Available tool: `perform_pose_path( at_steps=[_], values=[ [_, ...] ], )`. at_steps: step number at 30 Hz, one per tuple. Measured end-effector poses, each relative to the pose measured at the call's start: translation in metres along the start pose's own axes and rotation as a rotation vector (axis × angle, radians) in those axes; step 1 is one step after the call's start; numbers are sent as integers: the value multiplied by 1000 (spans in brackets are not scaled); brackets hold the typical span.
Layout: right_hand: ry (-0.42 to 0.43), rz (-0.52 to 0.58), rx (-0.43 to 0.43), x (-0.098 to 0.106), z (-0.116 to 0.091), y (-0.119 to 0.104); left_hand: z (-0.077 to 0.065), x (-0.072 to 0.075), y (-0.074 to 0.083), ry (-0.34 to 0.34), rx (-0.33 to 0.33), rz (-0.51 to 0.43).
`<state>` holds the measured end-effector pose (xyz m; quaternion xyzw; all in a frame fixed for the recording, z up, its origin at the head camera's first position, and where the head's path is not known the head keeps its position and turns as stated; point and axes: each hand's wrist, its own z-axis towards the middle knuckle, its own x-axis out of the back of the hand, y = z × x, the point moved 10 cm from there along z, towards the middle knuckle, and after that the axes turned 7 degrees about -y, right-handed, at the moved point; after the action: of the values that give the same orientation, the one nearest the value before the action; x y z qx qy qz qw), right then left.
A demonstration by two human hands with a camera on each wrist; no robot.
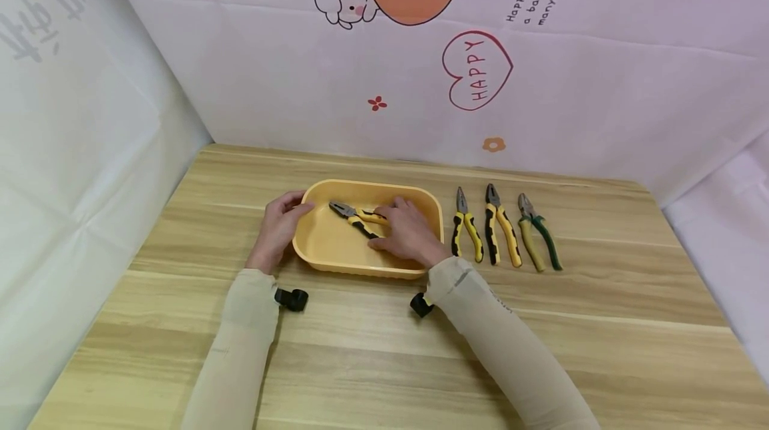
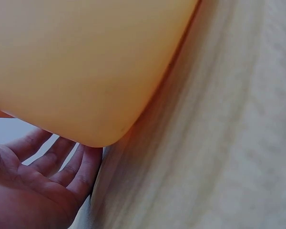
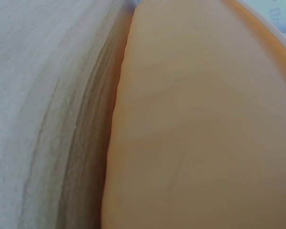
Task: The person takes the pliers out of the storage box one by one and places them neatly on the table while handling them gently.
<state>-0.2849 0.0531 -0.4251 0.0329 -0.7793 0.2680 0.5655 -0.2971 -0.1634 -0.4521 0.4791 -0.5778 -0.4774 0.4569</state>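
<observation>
A yellow plastic basin (image 1: 324, 243) sits on the table with one pair of combination pliers (image 1: 356, 216) inside, its dark jaws toward the upper left. My left hand (image 1: 278, 226) grips the basin's left end, thumb over the rim and fingers along the outer wall; the left wrist view shows those fingers (image 2: 83, 167) against the basin's corner. Reaching over the near rim, my right hand (image 1: 408, 230) holds the yellow-and-black pliers by the ends of the handles, which it partly covers. In the right wrist view the basin's side wall (image 3: 195, 119) hides that hand.
Right of the basin lie three pliers in a row: yellow-and-black long-nose pliers (image 1: 458, 233), yellow-and-black combination pliers (image 1: 491, 230) and green-handled pliers (image 1: 549, 243). A printed white cloth (image 1: 288, 83) hangs behind the wooden table (image 1: 360, 350).
</observation>
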Motion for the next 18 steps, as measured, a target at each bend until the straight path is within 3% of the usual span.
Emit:
perform_pose_path(
  at_steps=[18],
  values=[
    [10, 24, -21, 6, -6, -2, -2, 0, 2, 8, -5, -2]
  ],
)
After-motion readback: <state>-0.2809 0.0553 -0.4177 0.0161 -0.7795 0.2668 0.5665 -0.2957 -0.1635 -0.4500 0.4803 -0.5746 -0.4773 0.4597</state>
